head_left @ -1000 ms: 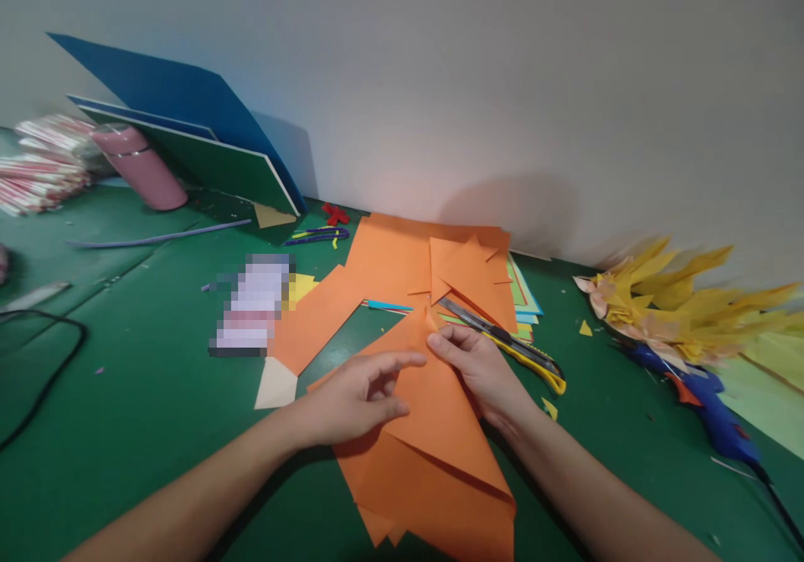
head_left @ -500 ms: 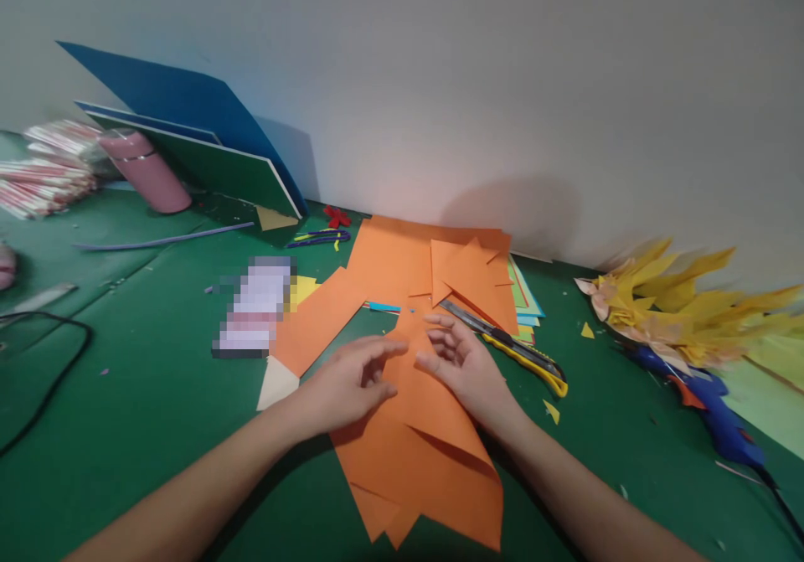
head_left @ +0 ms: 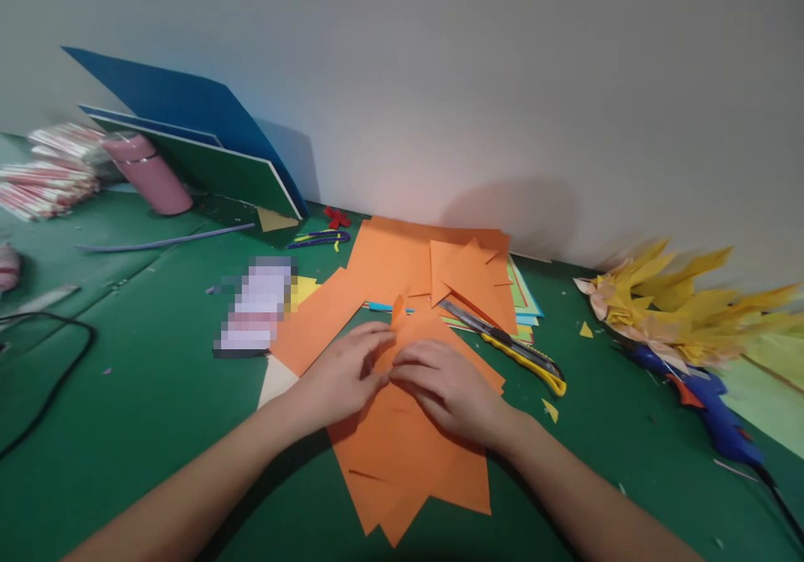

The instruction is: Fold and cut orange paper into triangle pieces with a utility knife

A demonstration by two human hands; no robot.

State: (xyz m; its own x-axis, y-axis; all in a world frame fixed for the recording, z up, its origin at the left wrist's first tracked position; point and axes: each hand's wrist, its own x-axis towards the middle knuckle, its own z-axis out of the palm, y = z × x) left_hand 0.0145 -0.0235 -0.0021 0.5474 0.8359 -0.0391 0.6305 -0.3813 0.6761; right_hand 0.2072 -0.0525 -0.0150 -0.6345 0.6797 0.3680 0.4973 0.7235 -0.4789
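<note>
Folded orange paper [head_left: 402,453] lies on the green table [head_left: 144,411] in front of me. My left hand [head_left: 342,373] presses on its left part, fingertips near a small raised corner at the top. My right hand [head_left: 449,390] lies flat on the paper's right part, palm down, fingers pointing left and meeting the left hand's fingertips. Several more orange sheets [head_left: 408,265] sit just beyond the hands.
A yellow utility knife [head_left: 515,351] lies right of my hands. A yellow paper figure [head_left: 678,311] and blue glue gun [head_left: 709,411] are far right. Blue and green boards [head_left: 201,139], a pink bottle [head_left: 151,175], striped packets [head_left: 43,178] and a black cable [head_left: 50,378] are left.
My right hand let go of the paper's top tip and came down flat on the sheet. The paper now lies flatter and has shifted slightly toward me.
</note>
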